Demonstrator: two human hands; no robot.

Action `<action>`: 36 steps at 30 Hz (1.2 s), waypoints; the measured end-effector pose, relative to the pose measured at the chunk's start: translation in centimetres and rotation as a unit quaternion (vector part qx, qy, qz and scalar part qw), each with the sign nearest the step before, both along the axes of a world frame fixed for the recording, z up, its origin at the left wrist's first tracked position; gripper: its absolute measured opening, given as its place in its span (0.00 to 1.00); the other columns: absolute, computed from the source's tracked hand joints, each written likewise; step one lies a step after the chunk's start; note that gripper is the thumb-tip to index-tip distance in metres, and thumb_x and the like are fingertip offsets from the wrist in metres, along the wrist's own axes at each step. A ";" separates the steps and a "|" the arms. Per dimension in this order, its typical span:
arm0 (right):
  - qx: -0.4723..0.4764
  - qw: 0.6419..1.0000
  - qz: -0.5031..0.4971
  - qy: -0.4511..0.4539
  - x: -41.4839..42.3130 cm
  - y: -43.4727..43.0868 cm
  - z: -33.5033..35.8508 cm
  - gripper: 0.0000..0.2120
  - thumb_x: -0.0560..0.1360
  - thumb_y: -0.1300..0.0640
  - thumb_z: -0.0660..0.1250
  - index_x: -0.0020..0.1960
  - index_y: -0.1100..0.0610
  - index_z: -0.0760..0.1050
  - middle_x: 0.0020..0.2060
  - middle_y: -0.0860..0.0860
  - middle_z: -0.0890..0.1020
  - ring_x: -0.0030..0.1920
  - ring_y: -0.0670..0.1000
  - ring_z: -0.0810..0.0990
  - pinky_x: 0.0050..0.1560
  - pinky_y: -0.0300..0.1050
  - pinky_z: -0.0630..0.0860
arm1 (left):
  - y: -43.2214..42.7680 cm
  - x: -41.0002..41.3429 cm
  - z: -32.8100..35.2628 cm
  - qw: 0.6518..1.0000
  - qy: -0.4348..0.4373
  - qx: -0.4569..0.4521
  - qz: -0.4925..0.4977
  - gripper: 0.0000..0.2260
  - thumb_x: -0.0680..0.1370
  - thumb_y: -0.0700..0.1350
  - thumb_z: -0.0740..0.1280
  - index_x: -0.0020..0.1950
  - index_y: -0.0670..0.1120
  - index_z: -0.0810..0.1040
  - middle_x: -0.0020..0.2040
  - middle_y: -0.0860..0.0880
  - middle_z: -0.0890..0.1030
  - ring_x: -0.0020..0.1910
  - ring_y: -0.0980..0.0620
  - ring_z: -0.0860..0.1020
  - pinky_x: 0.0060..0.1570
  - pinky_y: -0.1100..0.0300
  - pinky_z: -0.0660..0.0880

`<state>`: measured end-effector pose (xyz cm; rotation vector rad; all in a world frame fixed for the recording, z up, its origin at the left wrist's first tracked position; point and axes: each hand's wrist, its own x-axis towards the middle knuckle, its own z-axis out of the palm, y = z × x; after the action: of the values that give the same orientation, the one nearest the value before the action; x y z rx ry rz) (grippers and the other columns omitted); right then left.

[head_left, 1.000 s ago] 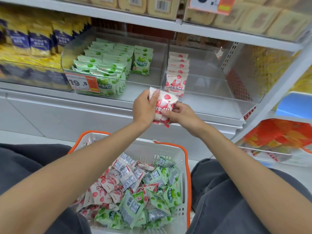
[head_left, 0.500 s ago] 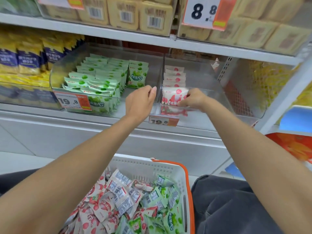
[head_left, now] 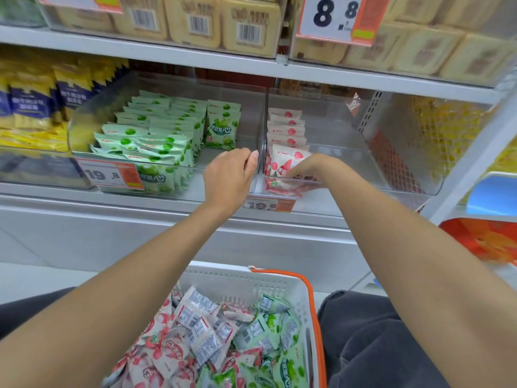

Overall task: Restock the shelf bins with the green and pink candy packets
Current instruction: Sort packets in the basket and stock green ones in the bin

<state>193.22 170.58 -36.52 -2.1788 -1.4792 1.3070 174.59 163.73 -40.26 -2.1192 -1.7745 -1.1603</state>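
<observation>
Store shelving all across the back, white metal shelf (head_left: 156,197) carrying two clear plastic bins side by side. Left bin (head_left: 84,127) mostly packed with green candy packets (head_left: 156,130) standing in rows, one more green packet (head_left: 222,126) upright on its own just right of the rows. Right bin (head_left: 391,163) mostly bare, only a short row of pink candy packets (head_left: 285,127) lined up against its left wall. Orange price tags reading 19.8 clipped on the front of each bin (head_left: 110,175) (head_left: 270,204).

Right hand (head_left: 303,169) reaching down into the front left corner of the right bin, fingers curled on the frontmost pink packet (head_left: 285,161), which leans tilted at the head of the row. Hard to tell if that's a real pinch or just fingertips resting on it, wrist covers the contact. Left hand (head_left: 228,177) hovering at the divider where the two bins meet, fingers loosely curled, thumb near the edge, nothing visibly held.

Down low, white basket with orange trim (head_left: 279,287) sitting between the knees, dark trousers (head_left: 377,340) on either side. Loose jumble of pink packets (head_left: 167,351) on its left and green packets (head_left: 277,334) on its right, many flipped barcode side up.

Upper shelf holding beige wrapped blocks (head_left: 195,21) behind an 8.8 tag (head_left: 335,15). Yellow and blue bags (head_left: 33,102) stacked off to the far left.
</observation>
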 end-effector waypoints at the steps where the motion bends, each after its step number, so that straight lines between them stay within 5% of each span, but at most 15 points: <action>1: 0.010 1.000 0.009 -0.007 0.0 0.4 -0.2 0.29 0.67 0.54 0.78 0.64 0.59 0.72 0.63 0.55 0.77 0.59 0.56 0.79 0.62 0.54 0.76 | 0.0 0.1 0.0 1.000 0.000 0.001 0.000 0.19 0.84 0.52 0.53 0.34 0.47 0.67 0.29 0.53 0.66 0.33 0.50 0.69 0.27 0.56 0.54; 8: -0.012 0.999 0.009 0.037 -0.6 0.1 0.0 0.31 0.70 0.57 0.77 0.69 0.59 0.68 0.63 0.57 0.78 0.48 0.55 0.86 0.56 0.50 0.80 | -0.2 0.1 0.1 1.000 0.007 -0.003 0.006 0.19 0.84 0.52 0.54 0.35 0.47 0.66 0.30 0.53 0.66 0.35 0.50 0.70 0.28 0.56 0.54; 14: 0.183 0.981 -0.046 -0.054 -0.3 -2.3 1.2 0.38 0.67 0.53 0.79 0.70 0.63 0.63 0.64 0.56 0.73 0.64 0.56 0.74 0.61 0.48 0.74 | -1.1 0.1 0.6 0.994 -0.096 -0.034 -0.036 0.12 0.82 0.51 0.58 0.43 0.48 0.74 0.39 0.54 0.74 0.40 0.54 0.71 0.35 0.59 0.63; 16: 0.313 0.941 -0.057 -0.116 -0.5 -4.1 1.6 0.32 0.70 0.56 0.77 0.68 0.61 0.65 0.63 0.57 0.73 0.63 0.58 0.73 0.59 0.50 0.74 | -2.2 0.0 0.7 0.987 -0.151 -0.030 -0.055 0.08 0.82 0.48 0.60 0.44 0.48 0.73 0.39 0.55 0.73 0.38 0.56 0.70 0.35 0.61 0.63; 20: 0.481 0.873 0.022 -0.082 -2.2 -9.6 0.0 0.07 0.71 0.63 0.66 0.46 0.55 0.72 0.37 0.47 0.75 0.40 0.51 0.75 0.40 0.44 0.69 | -5.6 -0.7 -1.2 0.964 -0.229 -0.118 -0.062 0.09 0.81 0.47 0.61 0.42 0.47 0.72 0.34 0.54 0.73 0.34 0.54 0.71 0.34 0.58 0.66; 23: 0.427 0.889 0.143 -0.080 -3.7 -13.6 -4.0 0.07 0.69 0.65 0.64 0.41 0.54 0.72 0.32 0.48 0.76 0.37 0.53 0.76 0.38 0.46 0.72 | -7.9 -3.3 -5.4 0.942 -0.200 -0.255 -0.085 0.10 0.80 0.47 0.62 0.41 0.45 0.74 0.34 0.49 0.77 0.36 0.45 0.75 0.38 0.52 0.70; 25: 0.292 0.904 0.288 -0.125 -4.6 -15.3 -6.7 0.05 0.71 0.63 0.65 0.42 0.54 0.76 0.36 0.48 0.78 0.42 0.53 0.78 0.41 0.44 0.73 | -9.9 -6.3 -8.6 0.913 -0.133 -0.369 -0.114 0.09 0.80 0.45 0.62 0.40 0.47 0.74 0.35 0.50 0.76 0.37 0.46 0.74 0.40 0.54 0.71; 29: 0.067 0.866 0.468 -0.165 -6.2 -17.3 -11.0 0.04 0.75 0.59 0.67 0.47 0.58 0.80 0.41 0.48 0.80 0.43 0.48 0.76 0.38 0.36 0.70 | -13.6 -11.3 -14.2 0.831 0.095 -0.537 -0.111 0.08 0.82 0.45 0.60 0.56 0.48 0.77 0.56 0.49 0.80 0.53 0.47 0.77 0.51 0.57 0.73; 32: 0.015 0.845 0.489 -0.217 -6.4 -17.4 -13.3 0.07 0.75 0.57 0.67 0.49 0.60 0.80 0.48 0.52 0.83 0.45 0.50 0.77 0.48 0.44 0.75 | -15.0 -10.8 -17.8 0.769 0.195 -0.595 -0.133 0.21 0.82 0.40 0.58 0.75 0.50 0.65 0.74 0.47 0.67 0.70 0.46 0.70 0.59 0.58 0.70; 36: -0.022 0.831 0.497 -0.247 -6.1 -17.0 -14.3 0.12 0.75 0.55 0.66 0.48 0.64 0.80 0.47 0.59 0.83 0.39 0.52 0.75 0.45 0.47 0.74 | -15.8 -8.0 -22.0 0.749 0.271 -0.579 -0.176 0.39 0.77 0.29 0.60 0.80 0.52 0.46 0.81 0.51 0.50 0.76 0.45 0.60 0.56 0.54 0.73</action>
<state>187.13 153.59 -50.84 -1.8304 -3.0731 0.9515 166.62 147.92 -62.24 -2.9598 -1.9865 0.8788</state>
